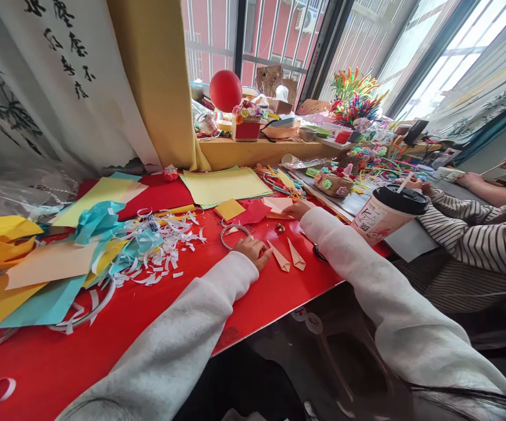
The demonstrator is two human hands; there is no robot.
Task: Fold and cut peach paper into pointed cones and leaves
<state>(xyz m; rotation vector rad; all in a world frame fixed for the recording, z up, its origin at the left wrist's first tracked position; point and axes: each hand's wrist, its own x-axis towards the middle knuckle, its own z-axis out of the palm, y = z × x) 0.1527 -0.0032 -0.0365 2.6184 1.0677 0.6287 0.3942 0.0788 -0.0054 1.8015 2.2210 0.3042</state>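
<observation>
My left hand (253,251) rests on the red tabletop with its fingers loosely bent and apart, nothing visible in them. Just behind it lies a clear ring like a roll of tape (225,235). Two narrow folded peach paper cones (281,257) are to the right of that hand. Farther back, my right hand (300,209) reaches to a sheet of peach paper (275,204), its fingers closed at the paper's right edge. A red paper piece (255,213) and a yellow square (229,209) lie beside this sheet. A small shiny brown object (280,228) sits between my hands.
White paper shreds (169,240) and coloured sheets (55,263) cover the left side. Yellow sheets (224,186) lie at the back. A lidded drink cup (382,213) stands beside my right forearm. Scissors (318,252) lie partly under that sleeve. Another person's striped sleeve (476,231) is at right.
</observation>
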